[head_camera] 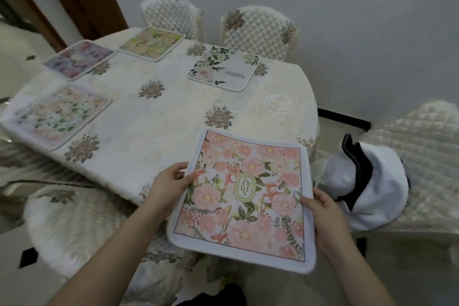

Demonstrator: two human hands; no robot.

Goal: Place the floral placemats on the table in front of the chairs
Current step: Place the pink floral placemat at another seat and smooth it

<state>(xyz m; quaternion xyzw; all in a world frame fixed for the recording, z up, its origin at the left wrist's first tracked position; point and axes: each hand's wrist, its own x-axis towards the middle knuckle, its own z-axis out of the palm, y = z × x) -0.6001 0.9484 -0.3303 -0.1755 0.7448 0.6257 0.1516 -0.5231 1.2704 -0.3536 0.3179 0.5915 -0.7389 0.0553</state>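
Grey wall behind, table point(139, 117) under a cream floral cloth, quilted chairs round it.

Our left hand point(171, 181) pinches the pink mat point(244, 200) at its left edge, thumb on top, fingers under. Our right hand point(323, 216) grips the right edge the same way, fingers curled round the rim. Both hands closed on the mat, nothing else held. Two-sided grip keeps the soft mat flat and stretched, so it can go down without folding.

Mat is in the air at the near corner of the table: far edge overhangs the cloth, near edge hangs out past the table edge toward us. Not laid yet. "GARDEN" label reads sideways from here, so we'd judge it needs a turn before it squares up with a seat.

Further out, four mats already lie flat on the cloth:
- white mat point(223, 69) in front of the far right chair point(258, 30)
- green mat point(151, 43) in front of the far left chair point(171, 15)
- lilac mat point(78, 59) and pale mat point(59, 114) along the left side; their chairs mostly out of view

Each sits near the table edge, one per seat. Near side has no mat, so this one likely goes there, in front of the near chair point(74, 221).

Right chair point(419, 146) carries a black-and-white plush point(367, 181); whether that seat gets a mat, can't tell.
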